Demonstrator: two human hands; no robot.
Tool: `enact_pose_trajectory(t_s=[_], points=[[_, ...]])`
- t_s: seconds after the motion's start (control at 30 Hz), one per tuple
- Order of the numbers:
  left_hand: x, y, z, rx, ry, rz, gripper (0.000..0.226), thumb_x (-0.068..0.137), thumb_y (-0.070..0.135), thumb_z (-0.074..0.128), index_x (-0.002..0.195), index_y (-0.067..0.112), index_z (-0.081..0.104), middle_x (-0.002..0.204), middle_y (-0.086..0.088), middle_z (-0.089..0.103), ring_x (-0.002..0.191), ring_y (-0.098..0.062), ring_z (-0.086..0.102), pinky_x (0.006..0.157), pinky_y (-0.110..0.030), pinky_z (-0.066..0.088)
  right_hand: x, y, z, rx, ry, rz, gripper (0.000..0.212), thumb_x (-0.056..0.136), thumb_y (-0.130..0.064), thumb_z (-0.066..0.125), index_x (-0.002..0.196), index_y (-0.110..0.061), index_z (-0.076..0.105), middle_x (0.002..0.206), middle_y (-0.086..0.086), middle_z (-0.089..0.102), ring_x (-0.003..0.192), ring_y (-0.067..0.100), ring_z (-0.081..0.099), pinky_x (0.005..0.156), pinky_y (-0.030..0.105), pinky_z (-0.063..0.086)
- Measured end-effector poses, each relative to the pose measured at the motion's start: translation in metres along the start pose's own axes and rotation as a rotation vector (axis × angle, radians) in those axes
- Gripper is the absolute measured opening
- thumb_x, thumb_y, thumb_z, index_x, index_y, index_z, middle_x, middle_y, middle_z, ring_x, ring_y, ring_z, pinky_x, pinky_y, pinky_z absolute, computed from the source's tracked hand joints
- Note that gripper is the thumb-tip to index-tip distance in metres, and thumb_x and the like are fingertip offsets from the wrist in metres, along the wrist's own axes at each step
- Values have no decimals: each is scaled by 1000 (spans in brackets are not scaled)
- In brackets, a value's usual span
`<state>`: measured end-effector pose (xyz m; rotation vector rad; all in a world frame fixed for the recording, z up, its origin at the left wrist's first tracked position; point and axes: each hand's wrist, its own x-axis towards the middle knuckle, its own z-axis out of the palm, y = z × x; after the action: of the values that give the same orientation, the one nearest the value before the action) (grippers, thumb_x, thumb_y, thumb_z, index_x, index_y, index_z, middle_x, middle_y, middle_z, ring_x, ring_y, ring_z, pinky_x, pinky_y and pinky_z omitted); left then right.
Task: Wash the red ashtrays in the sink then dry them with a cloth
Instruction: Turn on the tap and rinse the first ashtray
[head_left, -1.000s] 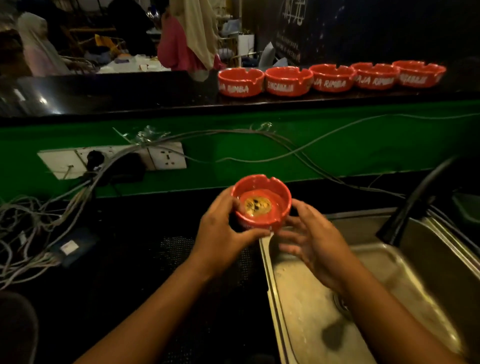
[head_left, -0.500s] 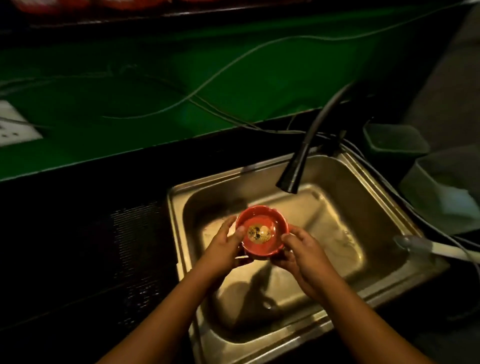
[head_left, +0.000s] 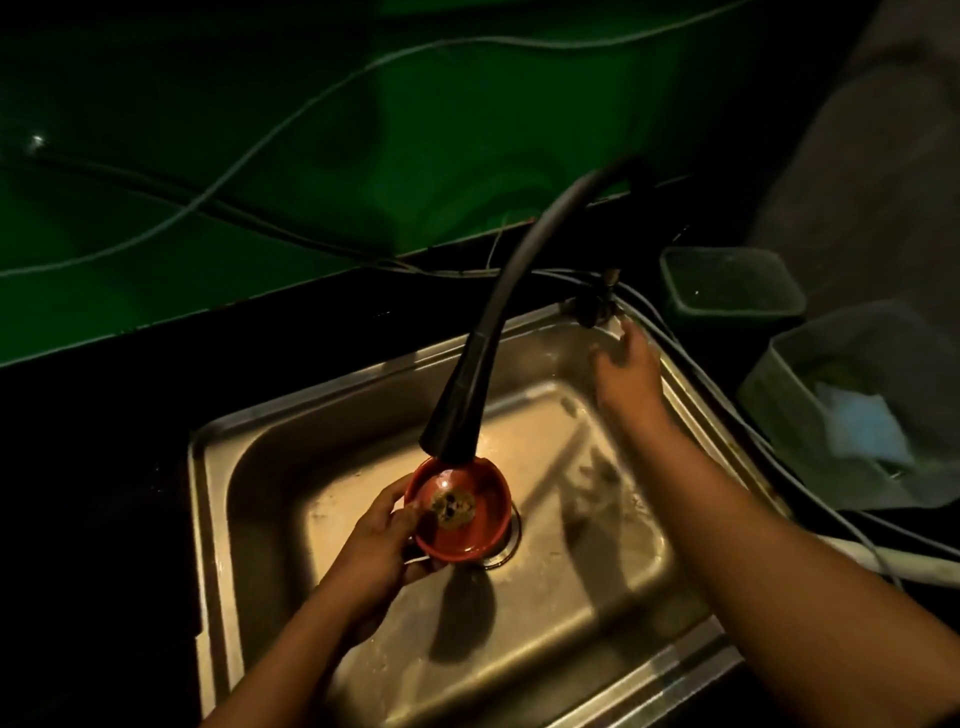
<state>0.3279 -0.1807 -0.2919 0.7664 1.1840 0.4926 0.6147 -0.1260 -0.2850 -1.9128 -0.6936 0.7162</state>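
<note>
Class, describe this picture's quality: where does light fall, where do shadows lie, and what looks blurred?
Head view: dim overall, light pooling in the sink; the ashtray and left hand cast a dark shadow on its floor; the right hand is blurred; the counter at left is nearly black.

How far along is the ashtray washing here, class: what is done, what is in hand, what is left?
Done: the left hand holds the red ashtray inside the sink, beneath the faucet spout.
In hand: the open right hand reaches toward the tap valve at the back corner; no water shows.
Left: rinsing it, then drying it with a cloth.
</note>
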Motion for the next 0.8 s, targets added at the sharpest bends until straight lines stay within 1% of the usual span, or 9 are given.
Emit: enact_pose_trajectory(t_s=[0.03,0.1,0.13,0.2,0.27,0.33,0.4,0.57,0.8], points=[[5,1,0,-1,3,1,26,100,23,44,121,34,55,116,-9,63,98,-32,68,83,-42,56,15,-5,6,0,31,-8,57,93,-16,57,146,-14,36,141,4,36,124,20,43,86,-3,29],[13,3,0,-4,5,10,26,100,23,43,121,34,56,116,-8,63,98,-33,67,79,-40,56,41,-6,20,78,42,0,57,89,-17,59,143,-15,42,139,8,45,117,19,50,100,16,39],[17,4,0,-4,6,16,26,100,23,44,120,33,56,116,-8,64,98,-34,67,79,-41,56,49,-3,26,63,54,12,53,89,-15,58,141,-14,45,136,14,50,110,19,54,95,19,45],[24,7,0,0,-5,26,26,100,24,44,121,32,57,114,-8,66,98,-35,67,80,-43,55,54,-2,36,51,80,60,43,95,-9,52,139,-7,47,134,18,54,107,21,55,79,12,40],[31,10,0,0,-20,28,27,100,22,44,122,33,57,112,-7,68,97,-34,67,79,-43,55,62,1,40,-37,165,24,35,99,-11,46,132,-2,52,125,15,59,109,23,56,76,13,33],[36,12,0,7,-26,23,28,100,21,44,121,34,57,109,-6,68,93,-31,67,75,-39,54,62,-2,43,-140,258,-13,28,100,-12,43,120,0,59,103,12,60,91,18,57,71,11,35],[39,12,1,8,-32,19,28,99,21,46,120,36,57,107,-5,70,93,-32,67,79,-43,52,64,-3,47,-173,319,-11,24,100,-13,44,110,-1,62,96,12,57,85,16,53,79,15,40],[45,13,2,-10,-50,13,27,99,22,47,118,39,59,102,1,73,97,-34,66,86,-46,50,66,-8,51,-303,228,-107,33,97,-8,41,125,1,56,130,17,56,121,29,50,99,26,35],[46,12,-5,5,-63,12,30,99,23,49,123,38,57,109,-1,71,98,-32,67,79,-39,54,76,-9,57,-551,173,-223,38,96,-21,37,124,-9,61,123,24,58,110,36,58,87,30,40]])
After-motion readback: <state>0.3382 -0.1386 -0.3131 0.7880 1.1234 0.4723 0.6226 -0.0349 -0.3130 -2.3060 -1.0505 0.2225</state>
